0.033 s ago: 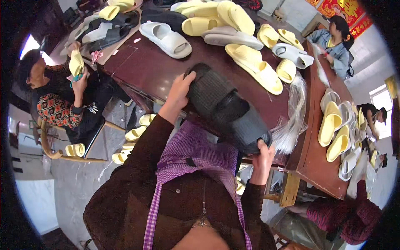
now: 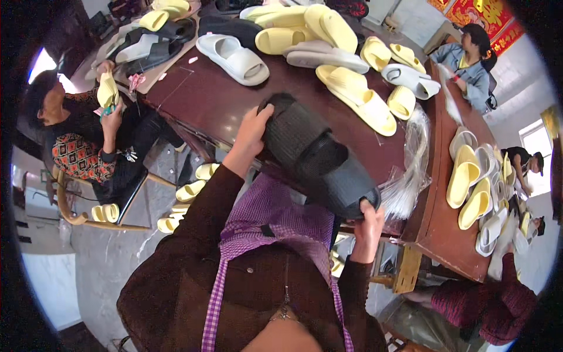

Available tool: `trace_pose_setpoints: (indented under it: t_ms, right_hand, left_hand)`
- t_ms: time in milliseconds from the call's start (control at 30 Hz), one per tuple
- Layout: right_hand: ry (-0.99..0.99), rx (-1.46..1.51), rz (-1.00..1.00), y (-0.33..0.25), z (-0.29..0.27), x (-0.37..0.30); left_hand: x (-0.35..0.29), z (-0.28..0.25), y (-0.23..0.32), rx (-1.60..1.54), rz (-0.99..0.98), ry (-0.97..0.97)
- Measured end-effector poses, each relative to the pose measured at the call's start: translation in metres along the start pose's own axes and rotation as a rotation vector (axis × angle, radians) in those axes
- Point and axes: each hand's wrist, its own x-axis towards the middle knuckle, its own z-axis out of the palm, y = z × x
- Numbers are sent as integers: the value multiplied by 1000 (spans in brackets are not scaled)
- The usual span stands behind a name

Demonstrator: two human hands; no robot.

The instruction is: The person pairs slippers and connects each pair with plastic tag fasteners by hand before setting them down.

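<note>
In front of my apron, above the near edge of the dark red table [image 2: 229, 100], I hold black slide slippers [image 2: 293, 132] with ribbed straps. They look like two slippers overlapping end to end, though the dark middle is hard to make out. My left hand [image 2: 253, 130] is closed on their far left end, thumb on top. My right hand [image 2: 368, 229] grips the near right end, its thumb pressed at the rim. Beyond them on the table lie a white slipper [image 2: 234, 58] and a yellow slipper [image 2: 358, 100].
A bundle of clear plastic strips [image 2: 404, 182] hangs near the table's right edge. More yellow slippers [image 2: 463, 176] stand on the side table. At left, a seated person [image 2: 82, 152] holds a yellow slipper and scissors. Another person [image 2: 469, 64] sits at the far right.
My hands and the black slippers have dipped very slightly. The grip is unchanged.
</note>
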Motion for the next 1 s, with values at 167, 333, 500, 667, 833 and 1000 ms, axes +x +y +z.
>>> trace_pose_setpoints:
  t_ms: [167,333,500,667,833,1000]
  right_hand:
    - [-88,-145,-10,-2,-6,-1]
    - [-144,-222,28,-27,11,-4]
    - [-203,-328,-72,-42,21,-3]
    - [-67,-386,-266,-86,-33,0]
    - [-47,-459,-334,-135,-65,9]
    - [-160,-847,-308,-176,-27,47]
  left_hand:
    - [-3,-1,6,88,141,54]
    - [-10,6,30,76,234,68]
    - [-4,-13,44,172,374,132]
    - [-6,-48,101,-21,489,236]
    - [1,-72,125,221,351,114]
    - [20,-26,119,347,140,-157]
